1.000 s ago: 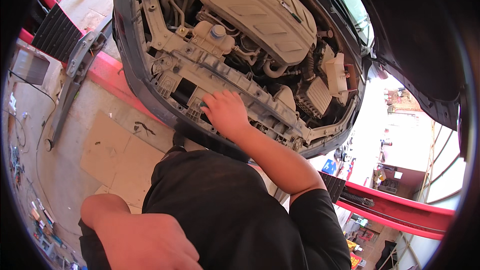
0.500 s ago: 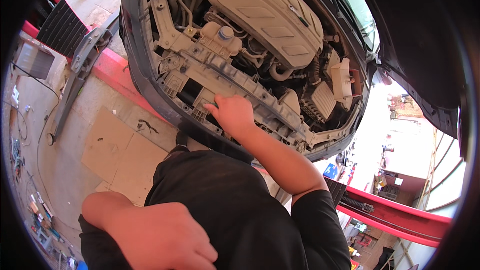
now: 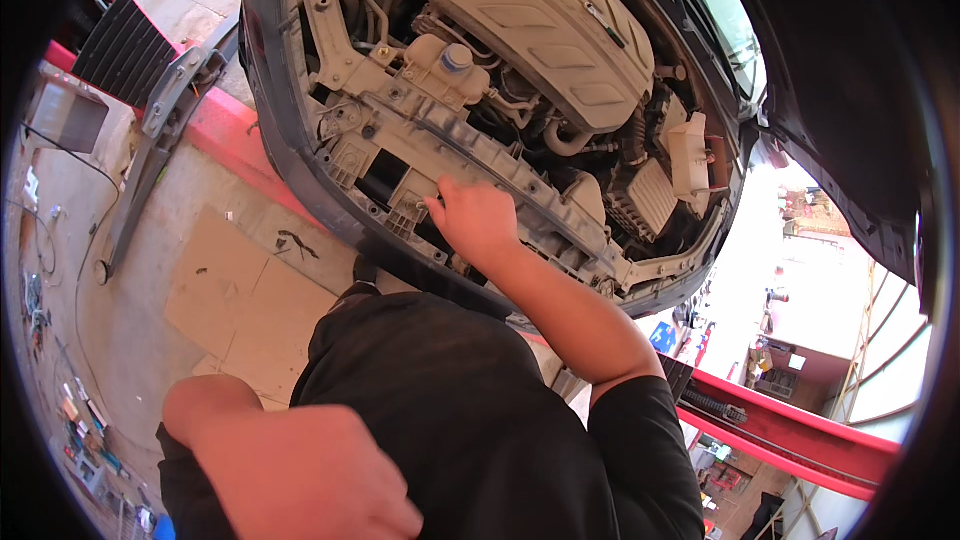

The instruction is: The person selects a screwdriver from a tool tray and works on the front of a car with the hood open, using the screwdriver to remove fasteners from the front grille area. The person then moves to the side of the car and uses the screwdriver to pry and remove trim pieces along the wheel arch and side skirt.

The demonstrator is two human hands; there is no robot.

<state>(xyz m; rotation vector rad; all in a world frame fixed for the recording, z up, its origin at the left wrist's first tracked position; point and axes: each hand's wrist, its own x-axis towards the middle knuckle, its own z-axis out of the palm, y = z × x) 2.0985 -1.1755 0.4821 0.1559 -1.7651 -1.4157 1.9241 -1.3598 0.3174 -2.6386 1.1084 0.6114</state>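
My right hand (image 3: 478, 225) rests at the front panel (image 3: 470, 155) of a car's engine bay, beside a rectangular dark opening (image 3: 382, 177). Its thumb and fingers are bent together at a plastic edge there, and whatever they pinch is hidden. Close to my body, low at the left, is my left hand (image 3: 310, 475), its back turned up. Those fingers curl underneath and are slightly blurred; I cannot see anything in them.
A dusty engine cover (image 3: 540, 30) bears a small dark tool-like object (image 3: 606, 25). Near it are a coolant reservoir (image 3: 447, 68) and an opened air filter box (image 3: 642, 202). The raised hood (image 3: 850, 70) hangs at right. Red lift beams (image 3: 790, 425) and cardboard (image 3: 245, 290) lie around.
The view has shifted a little. My right hand has moved slightly to the right along the front panel, and my left hand slightly left and down.
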